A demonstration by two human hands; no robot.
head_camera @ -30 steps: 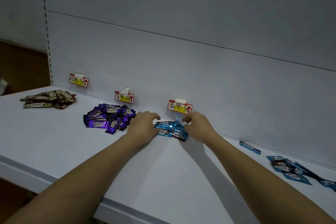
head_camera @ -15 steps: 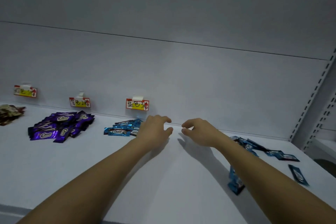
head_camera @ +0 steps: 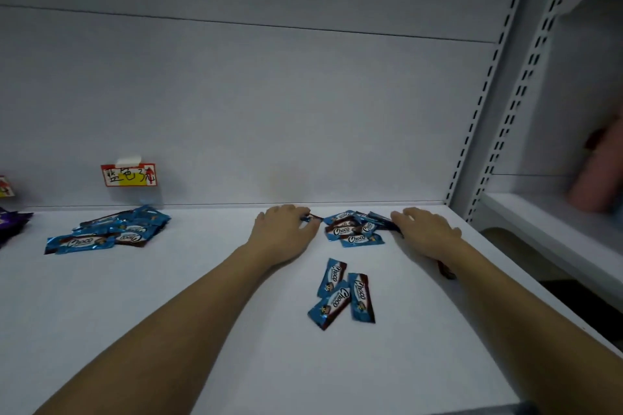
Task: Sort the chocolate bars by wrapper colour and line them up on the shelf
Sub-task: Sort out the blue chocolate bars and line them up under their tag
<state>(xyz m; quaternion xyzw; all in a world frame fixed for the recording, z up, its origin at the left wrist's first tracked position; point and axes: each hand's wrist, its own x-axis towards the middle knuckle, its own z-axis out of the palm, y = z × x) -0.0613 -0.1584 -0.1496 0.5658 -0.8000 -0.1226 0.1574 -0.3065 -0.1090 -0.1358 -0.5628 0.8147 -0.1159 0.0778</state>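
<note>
A loose heap of blue-wrapped chocolate bars (head_camera: 354, 229) lies at the back right of the white shelf (head_camera: 202, 313). My left hand (head_camera: 283, 232) rests on the shelf at the heap's left side, its fingertips touching one bar. My right hand (head_camera: 426, 232) rests at the heap's right side, fingers against the bars. Three more blue bars (head_camera: 340, 293) lie nearer to me between my forearms. A sorted pile of blue bars (head_camera: 108, 231) sits at the left under a red and yellow label (head_camera: 129, 175). Purple bars (head_camera: 11, 224) show at the far left edge.
A dark wrapper (head_camera: 445, 271) peeks out beside my right forearm. The back panel stands just behind the heap. A slotted upright (head_camera: 472, 131) bounds the shelf on the right, with another shelf bay and a blurred pink object (head_camera: 596, 175) beyond.
My view and both hands have swung right, away from the sorted blue pile. The hands now flank the loose blue heap at the back right.
</note>
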